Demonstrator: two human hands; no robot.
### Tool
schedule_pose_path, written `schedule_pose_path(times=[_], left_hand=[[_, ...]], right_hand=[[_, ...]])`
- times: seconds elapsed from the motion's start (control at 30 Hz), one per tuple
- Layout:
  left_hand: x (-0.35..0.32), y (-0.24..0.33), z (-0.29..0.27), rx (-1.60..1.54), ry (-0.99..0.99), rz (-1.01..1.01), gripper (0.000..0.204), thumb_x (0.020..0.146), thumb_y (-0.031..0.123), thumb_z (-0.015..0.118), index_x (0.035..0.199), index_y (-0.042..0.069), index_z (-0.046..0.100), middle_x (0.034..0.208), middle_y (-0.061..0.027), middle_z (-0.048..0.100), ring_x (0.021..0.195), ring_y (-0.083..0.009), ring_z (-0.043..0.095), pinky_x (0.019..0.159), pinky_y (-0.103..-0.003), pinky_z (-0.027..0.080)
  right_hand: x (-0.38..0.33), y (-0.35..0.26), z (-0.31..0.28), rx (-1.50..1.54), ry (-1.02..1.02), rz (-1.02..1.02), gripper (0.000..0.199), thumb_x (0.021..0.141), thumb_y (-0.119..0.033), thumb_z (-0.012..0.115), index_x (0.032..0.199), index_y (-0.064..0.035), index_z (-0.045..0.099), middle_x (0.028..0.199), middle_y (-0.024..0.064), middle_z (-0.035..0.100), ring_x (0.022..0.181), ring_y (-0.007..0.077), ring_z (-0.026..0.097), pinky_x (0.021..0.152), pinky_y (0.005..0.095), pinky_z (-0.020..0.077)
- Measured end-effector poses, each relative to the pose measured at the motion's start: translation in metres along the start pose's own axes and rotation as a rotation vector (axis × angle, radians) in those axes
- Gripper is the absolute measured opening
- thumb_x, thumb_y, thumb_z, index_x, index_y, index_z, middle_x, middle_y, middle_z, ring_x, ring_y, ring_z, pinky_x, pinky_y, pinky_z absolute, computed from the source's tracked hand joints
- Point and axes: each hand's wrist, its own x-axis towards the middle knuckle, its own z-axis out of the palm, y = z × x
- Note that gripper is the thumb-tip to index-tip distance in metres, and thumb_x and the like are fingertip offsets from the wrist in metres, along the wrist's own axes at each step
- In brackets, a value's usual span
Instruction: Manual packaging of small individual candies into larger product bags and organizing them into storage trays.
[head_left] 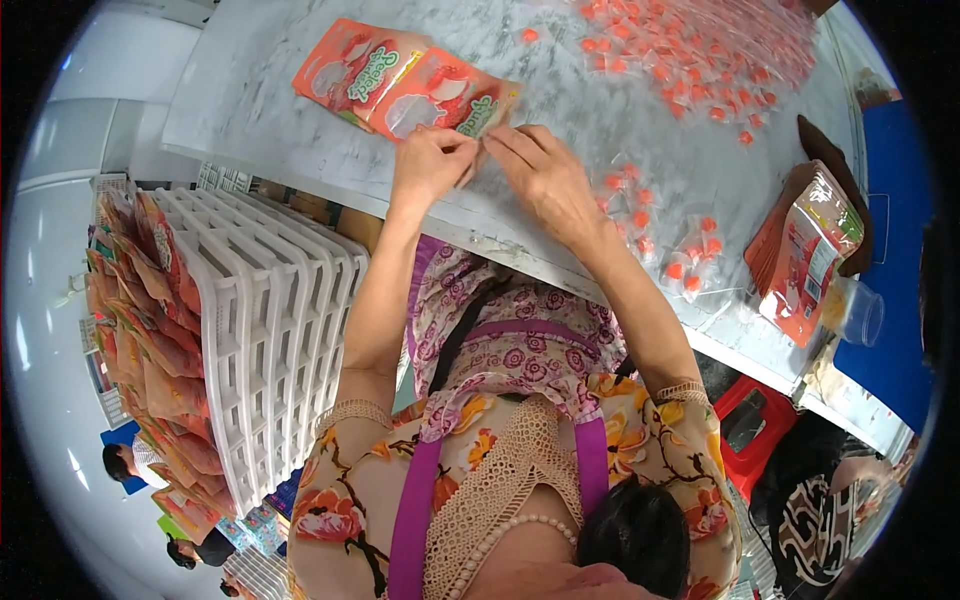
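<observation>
On the marble-patterned table lies a red-orange pouch with a fruit picture, its right end pointing toward my hands. My left hand is closed in a pinch at the pouch's near edge. The fingers of my right hand are drawn together, their tips on the corner at the pouch's right end. Whatever lies between the fingertips is mostly hidden. A second pouch of the same kind lies to the left, partly under the first. Near my right wrist are small clear packets with orange-red pieces inside.
A large heap of similar packets covers the table's far right. A stack of flat pouches and a clear plastic cup sit at the right edge. Stacked white crates with filled pouches stand left; a red stool stands right.
</observation>
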Motion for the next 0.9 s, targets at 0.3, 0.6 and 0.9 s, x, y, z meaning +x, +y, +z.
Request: schedule_pose_path(times=[0.3, 0.6, 0.9], left_hand=[[-0.006, 0.013, -0.001, 0.221, 0.464, 0.449, 0.015, 0.079, 0.005, 0.065, 0.091, -0.001, 0.058, 0.079, -0.0158, 0.065, 0.068, -0.0339, 0.063, 0.063, -0.037, 0.050], [0.002, 0.014, -0.013, 0.033, 0.040, 0.154, 0.017, 0.078, -0.001, 0.060, 0.094, 0.003, 0.063, 0.082, -0.0158, 0.067, 0.073, -0.0304, 0.067, 0.067, -0.037, 0.052], [0.004, 0.007, -0.026, 0.146, 0.427, 0.406, 0.025, 0.075, -0.004, 0.054, 0.090, 0.006, 0.071, 0.079, -0.0131, 0.065, 0.072, -0.0274, 0.062, 0.069, -0.035, 0.049]], right_hand=[[0.018, 0.003, 0.003, -0.128, -0.054, -0.131, 0.026, 0.071, -0.008, 0.060, 0.097, -0.0068, 0.060, 0.110, 0.0043, 0.062, 0.092, 0.0226, 0.060, 0.071, 0.0331, 0.0551], [0.025, -0.011, -0.012, -0.231, -0.038, -0.128, 0.023, 0.071, -0.009, 0.059, 0.093, -0.0108, 0.055, 0.091, 0.0040, 0.063, 0.067, 0.0223, 0.063, 0.063, 0.0341, 0.0539], [-0.049, -0.036, -0.083, -0.175, -0.207, 0.157, 0.058, 0.073, -0.035, 0.071, 0.127, -0.0205, 0.057, 0.138, 0.0119, 0.049, 0.128, 0.0346, 0.046, 0.105, 0.0515, 0.0381]])
